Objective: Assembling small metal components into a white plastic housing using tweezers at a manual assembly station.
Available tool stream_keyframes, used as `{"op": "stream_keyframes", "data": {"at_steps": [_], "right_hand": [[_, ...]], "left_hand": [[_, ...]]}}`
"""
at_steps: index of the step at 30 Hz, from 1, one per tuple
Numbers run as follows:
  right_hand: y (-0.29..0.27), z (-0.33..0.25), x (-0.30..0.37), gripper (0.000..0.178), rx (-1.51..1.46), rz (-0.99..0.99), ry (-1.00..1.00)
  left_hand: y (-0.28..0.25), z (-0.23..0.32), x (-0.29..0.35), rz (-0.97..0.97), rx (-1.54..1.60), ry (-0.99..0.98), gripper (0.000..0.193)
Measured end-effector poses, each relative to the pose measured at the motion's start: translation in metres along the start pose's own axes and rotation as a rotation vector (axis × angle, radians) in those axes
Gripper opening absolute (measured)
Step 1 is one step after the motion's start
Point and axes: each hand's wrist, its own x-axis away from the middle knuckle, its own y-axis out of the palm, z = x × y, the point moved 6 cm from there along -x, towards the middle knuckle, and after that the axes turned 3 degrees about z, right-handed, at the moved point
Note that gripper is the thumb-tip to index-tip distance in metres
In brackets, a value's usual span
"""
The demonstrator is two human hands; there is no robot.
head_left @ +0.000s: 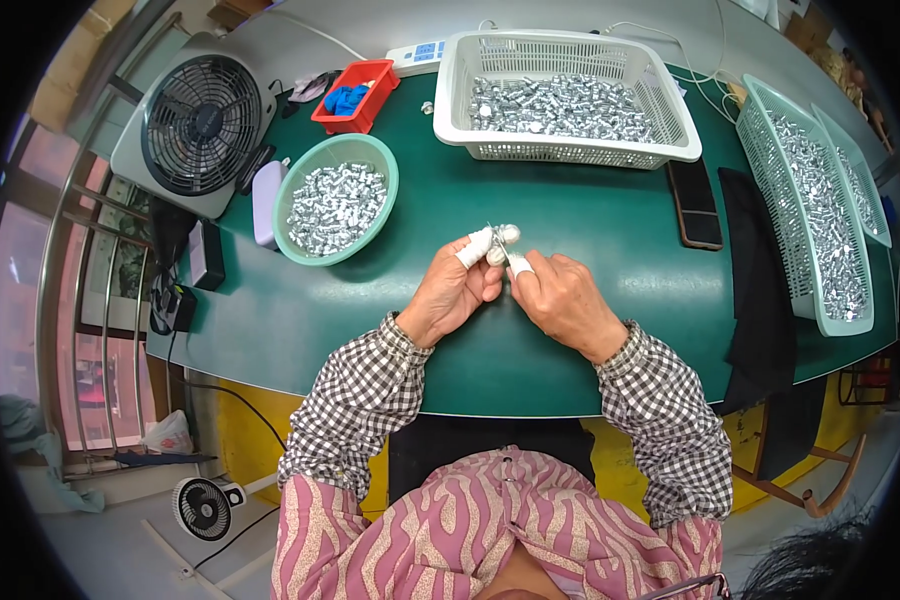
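Observation:
Over the middle of the green table my left hand (452, 288) and my right hand (562, 300) meet, fingertips almost touching. White wraps cover some of the fingers on both. Pinched between them is a small silver metal part (499, 240); its exact shape is too small to make out. Both hands are closed, thumbs pressed against the fingers. To the left of them stands a round pale green basin (392, 172) filled with small silver metal pieces (336, 208). Beyond my hands is a white plastic basket (570, 152) with many similar pieces inside.
Two pale green baskets (805, 255) of metal pieces stand at the right, beside black cloth (760, 290) and a phone (694, 205). A red box (360, 118) holding blue material, a lilac case (267, 203) and a box fan (202, 125) occupy the left.

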Motion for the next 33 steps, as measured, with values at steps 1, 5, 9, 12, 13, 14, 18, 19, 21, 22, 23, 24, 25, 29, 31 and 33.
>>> {"op": "stream_keyframes", "data": {"at_steps": [1,5,9,12,13,14,18,19,21,22,23,24,25,29,31,33], "right_hand": [[0.000,0.000,0.000,0.017,-0.001,0.001,-0.001],[0.002,0.003,0.000,0.020,-0.097,0.031,0.069],[0.000,0.005,0.002,0.020,-0.153,0.087,0.066],[-0.001,0.009,0.000,0.021,-0.197,0.020,0.116],[0.000,0.009,0.000,0.021,-0.198,0.021,0.117],[-0.001,0.008,0.001,0.020,-0.213,0.042,0.105],[-0.002,0.009,0.002,0.019,-0.251,0.066,0.101],[-0.001,0.010,0.001,0.019,-0.261,0.047,0.119],[0.000,0.012,0.002,0.019,-0.268,0.027,0.138],[-0.001,0.014,0.002,0.016,-0.283,0.068,0.161],[-0.002,0.015,0.003,0.013,-0.298,0.110,0.184],[-0.004,0.017,0.004,0.011,-0.313,0.151,0.206],[-0.006,0.014,0.001,0.011,-0.313,0.151,0.206],[-0.005,0.024,0.000,0.010,-1.113,0.178,0.651],[-0.002,0.028,0.002,0.014,-1.264,0.171,0.696],[0.001,0.029,0.003,0.016,-1.341,0.167,0.718]], "left_hand": [[0.000,0.002,0.000,0.014,0.033,0.020,0.032],[0.005,0.000,0.004,-0.075,0.007,-0.050,0.032],[0.004,0.008,0.002,0.001,0.031,0.055,0.032],[0.005,0.001,0.003,-0.035,0.009,0.000,0.032],[0.005,-0.002,0.003,-0.054,-0.001,-0.028,0.032],[0.004,-0.002,0.002,-0.054,-0.002,-0.028,0.032],[0.001,0.003,0.000,-0.090,0.008,0.018,0.032],[0.002,0.001,0.001,-0.097,0.011,-0.005,0.032],[0.004,-0.003,0.002,-0.111,0.019,-0.054,0.034],[0.005,-0.004,0.002,-0.113,0.019,-0.055,0.034],[0.005,-0.004,0.002,-0.092,0.044,-0.059,0.034],[0.006,-0.005,0.001,-0.071,0.069,-0.064,0.034],[0.006,-0.004,0.002,-0.049,0.094,-0.066,0.035],[0.010,-0.002,0.006,-0.088,0.178,-0.097,0.029],[0.010,-0.001,0.006,-0.110,0.179,-0.083,0.029],[0.011,0.001,0.005,-0.152,0.181,-0.055,0.029]]}}
